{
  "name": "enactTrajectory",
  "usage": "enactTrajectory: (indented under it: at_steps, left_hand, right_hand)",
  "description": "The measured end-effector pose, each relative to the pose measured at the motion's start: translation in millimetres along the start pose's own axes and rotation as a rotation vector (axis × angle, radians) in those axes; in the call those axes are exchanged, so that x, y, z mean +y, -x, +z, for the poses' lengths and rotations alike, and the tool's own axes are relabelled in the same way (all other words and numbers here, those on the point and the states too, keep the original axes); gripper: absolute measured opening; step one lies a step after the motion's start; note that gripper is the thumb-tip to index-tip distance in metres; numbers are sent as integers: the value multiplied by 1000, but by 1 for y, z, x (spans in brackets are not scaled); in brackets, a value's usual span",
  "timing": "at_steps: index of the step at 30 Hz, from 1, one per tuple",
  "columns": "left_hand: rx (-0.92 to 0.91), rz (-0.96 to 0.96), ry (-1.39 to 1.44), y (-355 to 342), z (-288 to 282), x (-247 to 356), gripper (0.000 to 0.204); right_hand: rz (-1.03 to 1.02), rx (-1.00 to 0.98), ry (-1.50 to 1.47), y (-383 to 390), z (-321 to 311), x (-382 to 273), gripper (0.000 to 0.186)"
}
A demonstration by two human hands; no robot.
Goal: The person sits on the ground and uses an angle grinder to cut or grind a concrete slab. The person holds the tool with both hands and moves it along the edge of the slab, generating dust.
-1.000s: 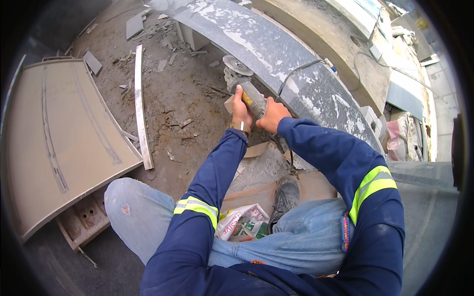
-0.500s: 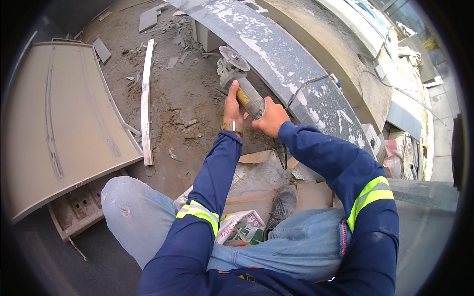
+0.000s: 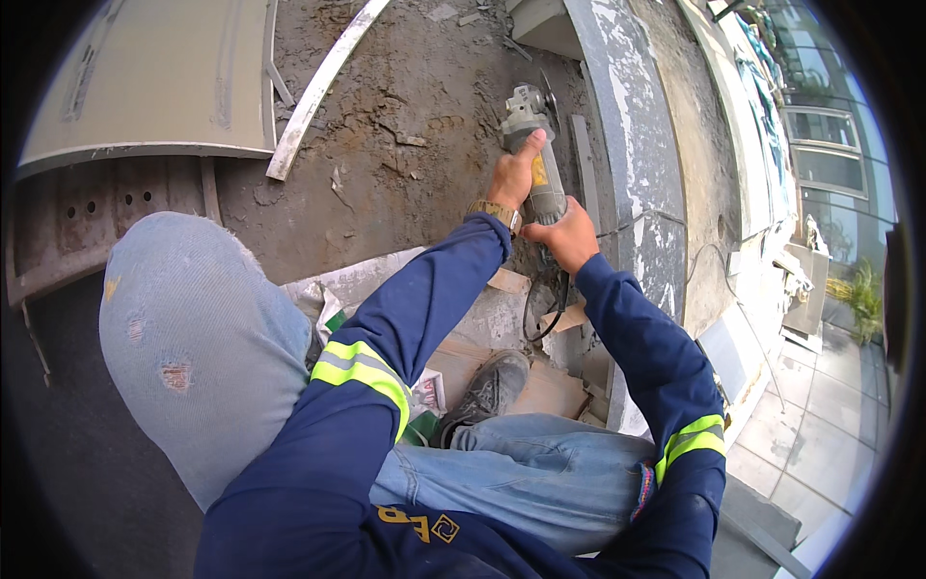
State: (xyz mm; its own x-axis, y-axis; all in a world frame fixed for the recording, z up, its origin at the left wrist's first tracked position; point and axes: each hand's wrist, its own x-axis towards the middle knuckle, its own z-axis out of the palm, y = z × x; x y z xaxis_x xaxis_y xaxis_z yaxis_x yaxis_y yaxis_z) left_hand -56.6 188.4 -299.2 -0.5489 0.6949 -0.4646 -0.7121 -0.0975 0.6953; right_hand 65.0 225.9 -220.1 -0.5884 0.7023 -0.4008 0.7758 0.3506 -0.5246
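Observation:
An angle grinder (image 3: pixel 547 186) with a grey body and a yellow label is held out in front of me. My left hand (image 3: pixel 514 178) is closed round its body near the gear head, thumb along the top. Further back, my right hand (image 3: pixel 571 237) grips the rear end, where a black cord (image 3: pixel 562 292) hangs down. The thin cutting disc (image 3: pixel 550 98) stands nearly edge-on beside the grey slab (image 3: pixel 632 130) with flaking white patches. Whether the disc touches anything or spins, I cannot tell.
Left lie a large beige panel (image 3: pixel 174 72) and a rusty metal frame (image 3: pixel 106 207). A white strip (image 3: pixel 323 82) rests on the rubble-strewn dirt (image 3: pixel 415 106). A thin cable (image 3: pixel 641 220) crosses the slab. My shoe (image 3: pixel 492 386) is on cardboard (image 3: pixel 550 386). Paving tiles (image 3: pixel 820 386) lie far right.
My view has swung, so the panel and white strip sit higher. The grinder has turned more upright, its disc now nearly edge-on to me and alongside the slab. Both hands still hold it.

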Motion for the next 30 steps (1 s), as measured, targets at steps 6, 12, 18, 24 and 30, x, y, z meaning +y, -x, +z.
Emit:
enactTrajectory:
  at_steps: [6,12,18,24,30]
  left_hand:
    - [38,18,219,-7,-11,4,60]
    - [15,-33,221,-11,-14,4,64]
    - [7,6,209,-13,-9,-5,62]
    - [8,-22,201,-8,0,0,58]
    - [40,-52,283,-5,3,-7,60]
  right_hand:
    - [-27,-119,-115,-15,9,-8,62]
    - [-17,-138,-60,-15,4,-14,72]
    - [-19,-118,-93,-12,1,-7,74]
    - [3,-104,-122,-12,-2,-4,78]
    - [29,-42,42,0,-1,-6,75]
